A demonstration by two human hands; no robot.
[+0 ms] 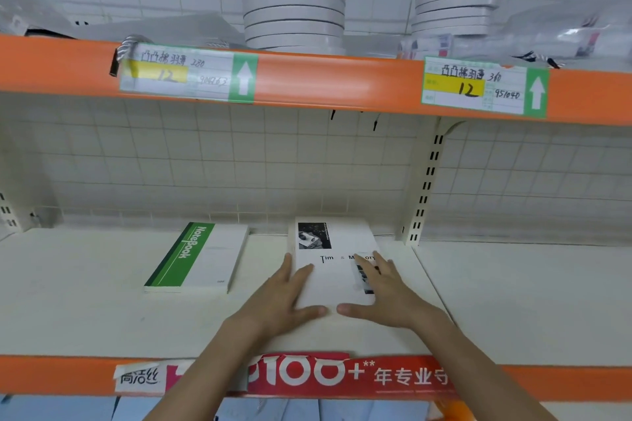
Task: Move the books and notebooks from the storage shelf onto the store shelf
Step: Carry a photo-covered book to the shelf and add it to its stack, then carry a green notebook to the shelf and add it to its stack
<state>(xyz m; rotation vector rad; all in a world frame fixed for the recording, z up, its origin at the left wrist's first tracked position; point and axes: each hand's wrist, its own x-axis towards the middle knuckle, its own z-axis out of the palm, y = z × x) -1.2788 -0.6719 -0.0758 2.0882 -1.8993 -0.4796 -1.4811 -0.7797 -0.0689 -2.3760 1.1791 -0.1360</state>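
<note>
A white book (333, 267) with a small dark photo and black lettering on its cover lies flat on the cream shelf board (102, 318), near the middle. My left hand (284, 297) rests along its left edge, thumb at the near edge. My right hand (383, 290) lies on its right side, fingers spread over the cover, thumb at the near edge. To the left, a green-and-white notebook (198, 258) lies flat, apart from the book and untouched.
An orange shelf rail (342, 85) with two price labels runs overhead, carrying stacks of white round items (294, 3). A slotted upright (425, 181) stands at the book's back right. The near rail (68, 376) bears a red banner.
</note>
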